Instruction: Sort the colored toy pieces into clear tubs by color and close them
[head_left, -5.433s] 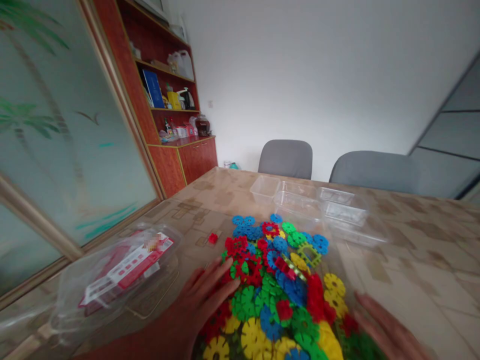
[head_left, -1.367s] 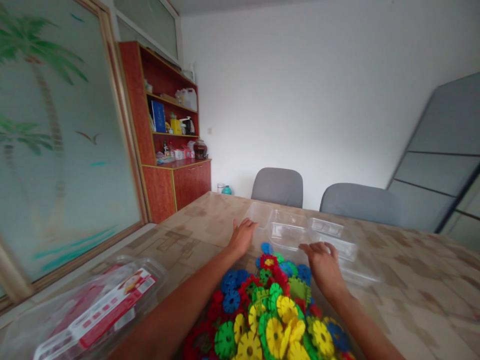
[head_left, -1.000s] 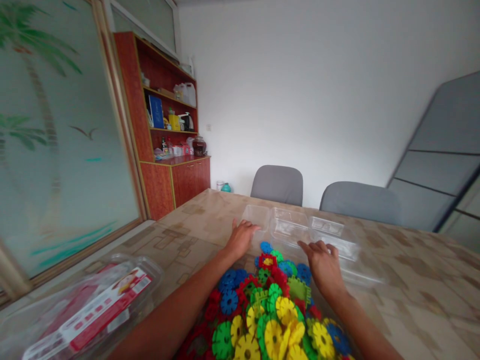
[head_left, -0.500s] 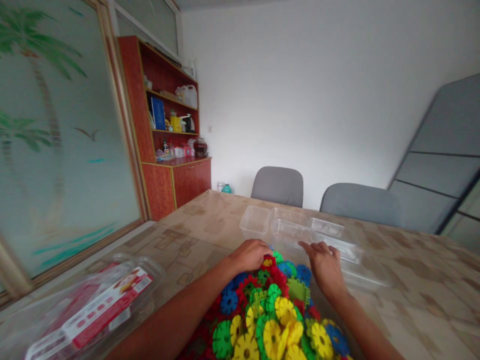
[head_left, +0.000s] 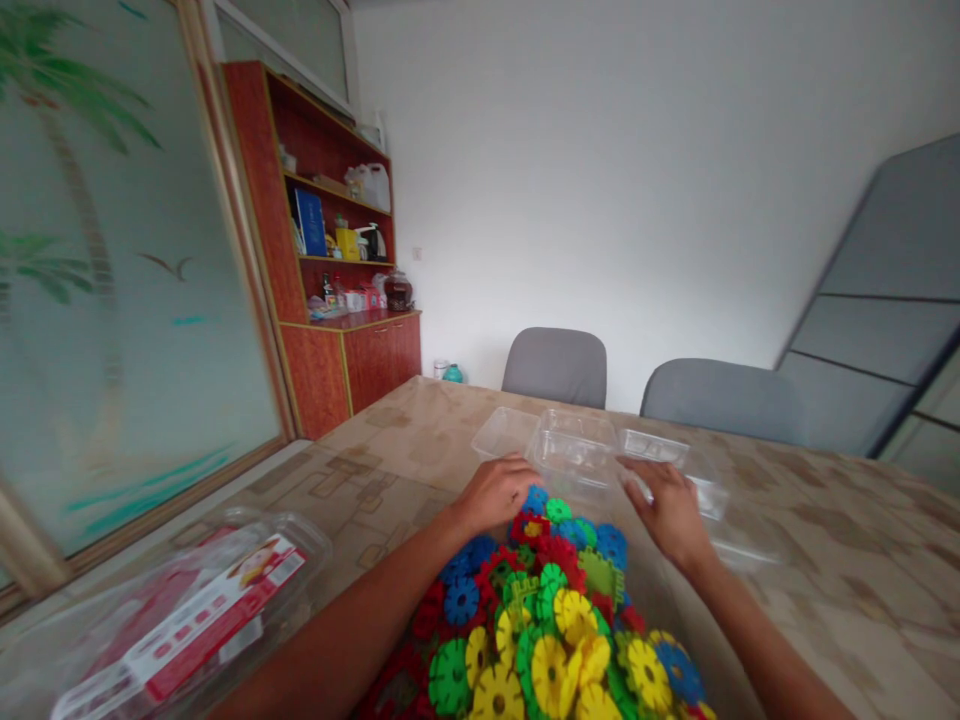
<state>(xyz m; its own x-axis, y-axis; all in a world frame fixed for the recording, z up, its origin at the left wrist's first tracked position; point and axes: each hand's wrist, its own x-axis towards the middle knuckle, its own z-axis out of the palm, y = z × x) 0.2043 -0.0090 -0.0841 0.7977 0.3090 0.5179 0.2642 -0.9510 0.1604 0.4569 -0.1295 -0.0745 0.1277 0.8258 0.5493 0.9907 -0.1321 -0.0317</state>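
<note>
A heap of coloured plastic snowflake pieces (head_left: 551, 615) in red, blue, green and yellow lies on the table in front of me. My left hand (head_left: 496, 492) rests at the heap's far left edge, fingers curled down onto a blue piece (head_left: 534, 499). My right hand (head_left: 670, 508) reaches to the right of it, fingers spread against a clear plastic tray (head_left: 664, 462). Two more clear trays (head_left: 571, 455) stand beside it, just past the heap.
A clear lidded box with a red and white label (head_left: 191, 610) lies at the near left. The patterned table (head_left: 825, 560) runs back to two grey chairs (head_left: 555, 365). A red wooden cabinet (head_left: 330, 250) and a glass door stand at the left.
My left hand drew back from the leftmost tray onto the heap's far edge and curled. My right hand shifted right onto the right-hand tray. The trays shifted slightly.
</note>
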